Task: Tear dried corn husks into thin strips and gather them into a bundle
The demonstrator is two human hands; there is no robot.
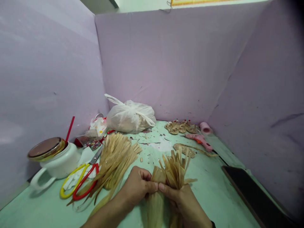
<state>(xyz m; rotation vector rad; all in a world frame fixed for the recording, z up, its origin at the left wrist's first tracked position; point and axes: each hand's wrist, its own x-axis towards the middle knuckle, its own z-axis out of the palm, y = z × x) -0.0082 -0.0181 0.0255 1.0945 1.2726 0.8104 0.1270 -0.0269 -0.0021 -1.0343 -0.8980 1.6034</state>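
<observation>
My left hand (135,185) is closed, pinching the edge of a broad, pale dried leaf strip (155,209) between thumb and fingers. The strip runs upright toward the table's front edge. My right hand (187,201) grips a bundle of dried leaf strips (175,167), whose loose ends fan out above the fist. Its thumb presses on the broad strip, touching my left thumb. The right fingers are mostly hidden behind the bundle. Left of my hands lies a larger pile of dried leaf strips (116,155). Scissors (95,158) with one yellow and one red handle loop lie beside it.
On the left stands a white mug (64,163) with a gold-rimmed lid (46,147) on top. A knotted white plastic bag (130,117) sits at the back. Braided coils (179,127), a pink glue gun (199,140), a pink roll (205,128) and a dark flat slab (251,196) are on the right.
</observation>
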